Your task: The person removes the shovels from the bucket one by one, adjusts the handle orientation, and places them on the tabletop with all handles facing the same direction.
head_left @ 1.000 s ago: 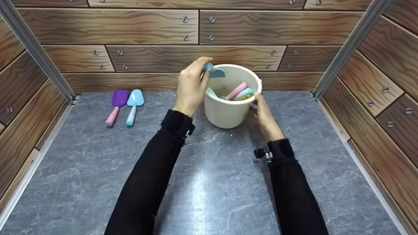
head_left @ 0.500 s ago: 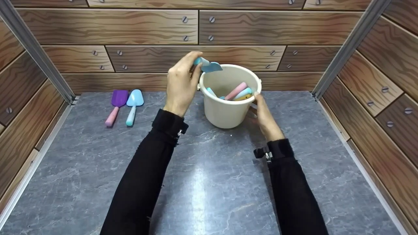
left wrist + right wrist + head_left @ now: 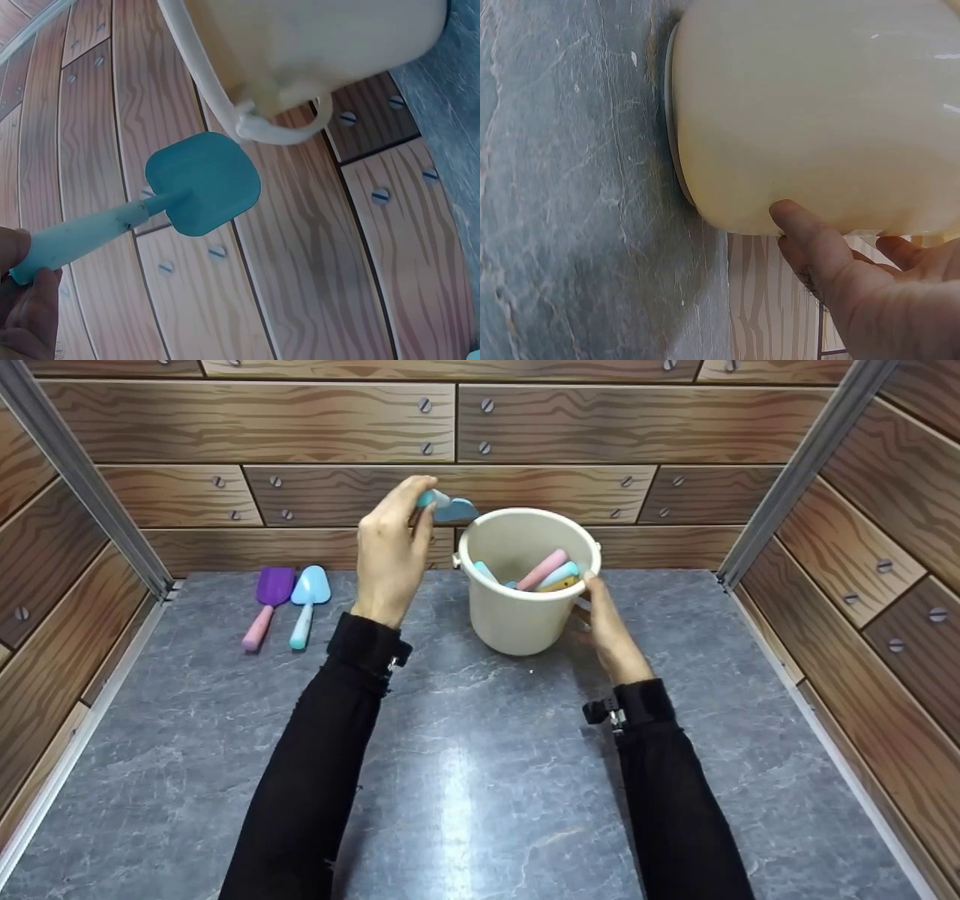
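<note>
A small blue spade (image 3: 455, 510) with a pale turquoise handle is pinched by its handle end between the thumb and fingers of my left hand (image 3: 390, 556). It is raised left of a cream bucket (image 3: 517, 622), its blade near the rim; the left wrist view shows the whole blade (image 3: 206, 184). The bucket stands upright on the grey surface. My right hand (image 3: 613, 634) touches its right side, thumb by the rim and fingertips against the wall (image 3: 795, 135). Inside the bucket lie a pink handle (image 3: 543, 569), a turquoise handle (image 3: 560, 573) and a yellow-orange piece (image 3: 559, 584).
On the left of the grey marbled surface (image 3: 187, 735) lie a purple spade with a pink handle (image 3: 258, 628) and a light blue trowel (image 3: 310, 585), side by side. Wood-patterned panels (image 3: 337, 420) wall in the back and both sides.
My left hand has drawn the blue spade leftward and slightly up, from over the bucket's mouth to outside its left rim. The right hand and bucket have stayed put.
</note>
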Demonstrator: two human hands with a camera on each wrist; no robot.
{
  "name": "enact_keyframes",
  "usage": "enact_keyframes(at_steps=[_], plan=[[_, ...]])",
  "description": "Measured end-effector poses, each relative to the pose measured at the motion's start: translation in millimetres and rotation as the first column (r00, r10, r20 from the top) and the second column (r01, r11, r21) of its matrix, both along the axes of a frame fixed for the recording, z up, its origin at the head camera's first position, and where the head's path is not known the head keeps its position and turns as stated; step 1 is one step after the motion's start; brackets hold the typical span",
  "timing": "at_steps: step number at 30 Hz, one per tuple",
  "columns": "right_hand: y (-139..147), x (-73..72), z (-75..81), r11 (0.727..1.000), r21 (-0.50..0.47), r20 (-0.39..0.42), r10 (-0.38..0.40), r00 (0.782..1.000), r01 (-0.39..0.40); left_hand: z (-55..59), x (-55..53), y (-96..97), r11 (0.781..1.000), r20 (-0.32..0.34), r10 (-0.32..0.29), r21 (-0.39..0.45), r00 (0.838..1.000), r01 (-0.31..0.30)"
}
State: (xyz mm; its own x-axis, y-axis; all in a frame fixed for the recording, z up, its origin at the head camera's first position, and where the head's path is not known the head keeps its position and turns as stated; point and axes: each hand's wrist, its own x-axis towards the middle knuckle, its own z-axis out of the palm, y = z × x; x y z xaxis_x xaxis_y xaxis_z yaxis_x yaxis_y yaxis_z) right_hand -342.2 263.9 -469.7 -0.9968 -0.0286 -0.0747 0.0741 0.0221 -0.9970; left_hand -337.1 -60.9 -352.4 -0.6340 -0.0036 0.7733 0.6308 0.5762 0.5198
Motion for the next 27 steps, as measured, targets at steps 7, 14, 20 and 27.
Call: enact_keyframes(at_steps=[7, 14, 20, 27], plan=[[1, 1.0, -0.1, 1.0, 0.003, 0.001, -0.002, 1.0, 0.002, -8.1, -2.5, -14.0, 0.999, -0.002, 0.033, -0.005, 0.999, -0.033], [1, 0.7, -0.3, 1.0, 0.008, -0.009, 0.013, 1.0, -0.013, -19.2, -5.6, -26.9, 0.998, 0.008, 0.066, -0.002, 0.998, -0.066], [2, 1.3, -0.1, 1.0, 0.018, -0.02, 0.017, 1.0, -0.017, -29.1, -7.4, -36.3, 0.996, 0.04, 0.089, 0.015, 0.995, -0.09], [2, 0.1, -0.7, 1.0, 0.008, -0.015, 0.006, 1.0, -0.006, -39.9, -9.3, -47.3, 0.994, 0.08, 0.103, 0.019, 0.991, -0.104]])
